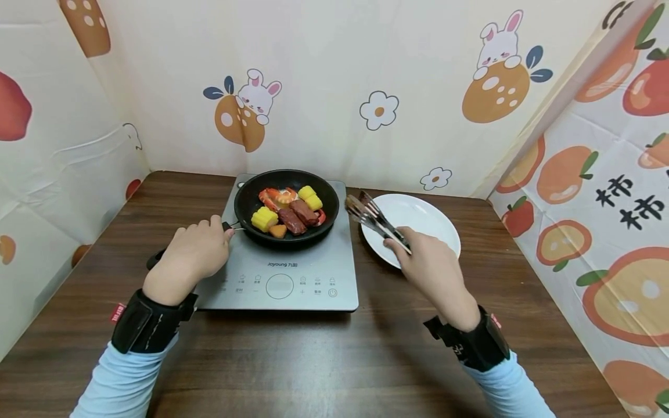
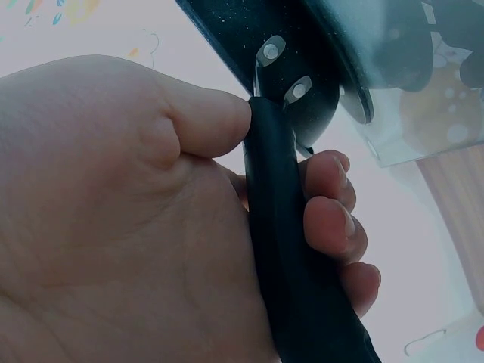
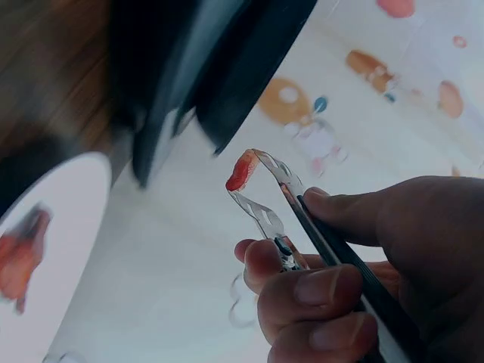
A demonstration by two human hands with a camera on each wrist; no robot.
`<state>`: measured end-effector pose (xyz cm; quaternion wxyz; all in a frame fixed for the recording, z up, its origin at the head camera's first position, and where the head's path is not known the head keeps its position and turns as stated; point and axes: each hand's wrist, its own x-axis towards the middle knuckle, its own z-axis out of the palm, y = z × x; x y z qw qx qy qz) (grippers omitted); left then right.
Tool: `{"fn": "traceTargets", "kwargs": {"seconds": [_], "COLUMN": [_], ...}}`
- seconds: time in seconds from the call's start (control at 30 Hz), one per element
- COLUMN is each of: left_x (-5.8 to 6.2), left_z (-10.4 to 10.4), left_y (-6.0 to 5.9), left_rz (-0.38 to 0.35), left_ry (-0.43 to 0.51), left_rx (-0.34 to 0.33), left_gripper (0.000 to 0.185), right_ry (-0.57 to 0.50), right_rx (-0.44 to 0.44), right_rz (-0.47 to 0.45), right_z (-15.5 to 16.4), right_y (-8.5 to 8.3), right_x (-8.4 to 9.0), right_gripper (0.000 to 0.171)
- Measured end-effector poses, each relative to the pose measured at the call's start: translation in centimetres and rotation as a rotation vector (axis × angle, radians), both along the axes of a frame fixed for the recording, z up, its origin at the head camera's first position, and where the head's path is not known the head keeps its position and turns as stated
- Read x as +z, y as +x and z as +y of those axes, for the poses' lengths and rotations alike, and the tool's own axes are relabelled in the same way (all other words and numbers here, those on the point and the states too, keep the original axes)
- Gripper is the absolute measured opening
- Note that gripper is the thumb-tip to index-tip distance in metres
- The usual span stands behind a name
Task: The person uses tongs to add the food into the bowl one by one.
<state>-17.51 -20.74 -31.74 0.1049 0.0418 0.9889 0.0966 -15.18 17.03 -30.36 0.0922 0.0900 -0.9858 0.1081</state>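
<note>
My left hand (image 1: pixel 193 252) grips the black handle (image 2: pixel 276 197) of a frying pan, fingers curled round it. The round black pan (image 1: pixel 245 223) sits on a silver induction cooker (image 1: pixel 334 249). In it lie orange shrimp (image 1: pixel 270 200), yellow corn pieces (image 1: pixel 263 218), brown meat chunks (image 1: pixel 291 220), an orange chunk (image 1: pixel 277 231) and a red piece (image 1: pixel 321 217). My right hand (image 1: pixel 434 261) holds metal tongs (image 1: pixel 384 226) with dark handles, their tips left of the white plate (image 1: pixel 418 212). In the right wrist view, a red-orange piece (image 3: pixel 242 170) is pinched between the tips; the head view does not show it clearly.
The cooker and plate stand on a brown wooden table (image 1: pixel 292 360). Patterned sheets cover the back wall (image 1: pixel 324 75) and both sides. In the right wrist view, a blurred reddish-dark patch (image 3: pixel 19 265) shows on the plate. Blurred black shapes (image 3: pixel 212 68) fill the top there.
</note>
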Motion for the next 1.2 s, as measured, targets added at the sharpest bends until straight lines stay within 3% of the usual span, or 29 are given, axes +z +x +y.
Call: {"fn": "traceTargets", "kwargs": {"seconds": [0.37,0.73,1.2], "left_x": [0.2,0.1,0.1], "left_z": [0.0,0.0,-0.1], "left_y": [-0.1,0.1,0.1], "left_rz": [0.008,0.018,-0.007], "left_ry": [-0.008,0.007,0.002], "left_rx": [-0.013,-0.018,-0.009], "left_gripper": [0.041,0.04,0.041], "right_ry": [0.035,0.067,0.094], "right_rx": [0.125,0.246,0.241], "right_rz": [-0.016,-0.07,-0.121], "right_z": [-6.4,-9.4,-10.5], "right_y": [-1.1,-1.7,-1.9], "right_x": [0.6,0.2,0.2], "right_gripper": [0.029,0.03,0.035]}}
